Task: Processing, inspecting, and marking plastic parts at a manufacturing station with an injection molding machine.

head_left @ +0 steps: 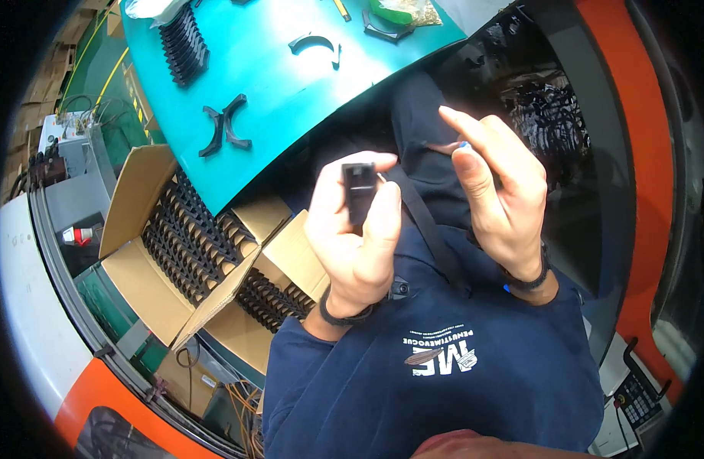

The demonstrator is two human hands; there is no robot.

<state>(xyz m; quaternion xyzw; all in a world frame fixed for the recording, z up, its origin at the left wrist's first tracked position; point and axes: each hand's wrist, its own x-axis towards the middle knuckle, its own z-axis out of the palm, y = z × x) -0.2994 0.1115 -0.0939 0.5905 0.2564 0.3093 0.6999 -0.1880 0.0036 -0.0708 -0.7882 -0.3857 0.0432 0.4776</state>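
Close up: left hand [352, 237] pinches a black clip [359, 190].
Right hand [497, 191] open beside it, fingers loose, holding nothing visible; teal table [275, 92] and box [138, 229] behind.

Teal worktable [275, 92] bearing black curved plastic parts [225, 125], a stacked row of them [183, 43] and a green item [390, 11]

This is looking like a factory assembly station: a teal worktop [291, 92] is carrying curved black plastic parts [223, 126], open cardboard boxes [149, 252] beside it are holding rows of the same parts, and orange-and-white machine housings [635, 153] are standing close around.
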